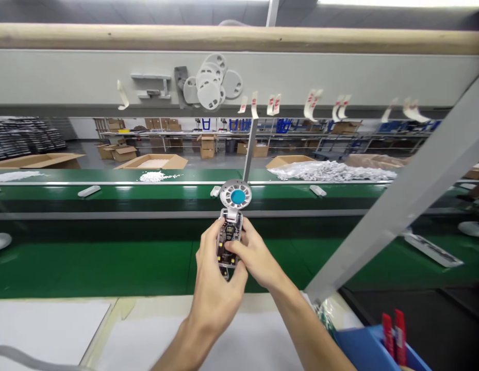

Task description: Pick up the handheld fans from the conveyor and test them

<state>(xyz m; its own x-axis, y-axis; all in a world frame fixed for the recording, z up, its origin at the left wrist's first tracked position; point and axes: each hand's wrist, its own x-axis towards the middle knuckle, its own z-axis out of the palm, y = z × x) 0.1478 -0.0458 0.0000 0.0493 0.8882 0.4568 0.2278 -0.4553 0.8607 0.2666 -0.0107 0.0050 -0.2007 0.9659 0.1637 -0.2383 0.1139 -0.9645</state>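
Observation:
Both hands hold a handheld fan (235, 194) upright above the near edge of the green belt. It has a round silver head with a blue centre, joined to a dark, see-through handle body that shows a circuit board. Around the left side and underside of the handle, the fingers and thumb of my left hand (218, 281) are closed. My right hand (257, 252) grips it from the right, with its thumb pressed on the front of the handle. Part of the lower handle is hidden behind my fingers.
A green conveyor belt (146, 268) crosses in front, with white parts (89, 191) spaced on the farther belt. A slanted metal post (394, 206) stands at right. Below it sits a blue bin (355, 342) with red tubes (400, 335). White discs (209, 95) rest on the upper ledge.

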